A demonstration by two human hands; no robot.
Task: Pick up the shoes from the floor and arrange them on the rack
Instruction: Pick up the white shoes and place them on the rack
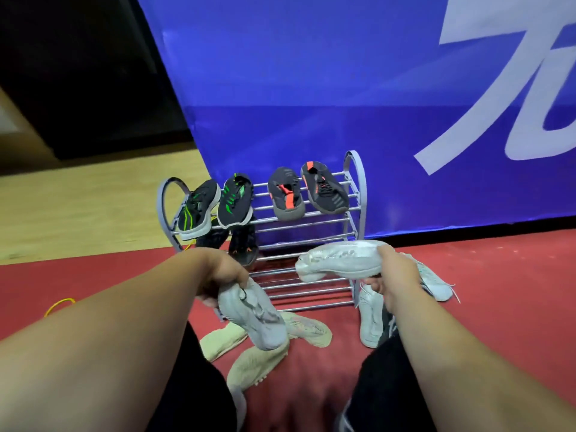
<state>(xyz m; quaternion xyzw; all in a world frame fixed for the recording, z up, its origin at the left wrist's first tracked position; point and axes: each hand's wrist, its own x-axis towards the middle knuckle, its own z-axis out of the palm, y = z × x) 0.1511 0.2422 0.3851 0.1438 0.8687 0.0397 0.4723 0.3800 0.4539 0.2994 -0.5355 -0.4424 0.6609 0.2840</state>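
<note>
Now gripping pale grey knit sneaker [255,316] in left hand [224,272], its mate [339,260] in right hand [396,272]; next, probably onto grey metal-rail rack [362,188], twelve o'clock.

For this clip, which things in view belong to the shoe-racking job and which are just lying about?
Job: rack; grey shoe in the left hand; pale grey shoe in the right hand; beige shoes and white shoes on the floor; dark shoes already racked.
Lying about: yellow cord on the floor; blue banner behind.
</note>
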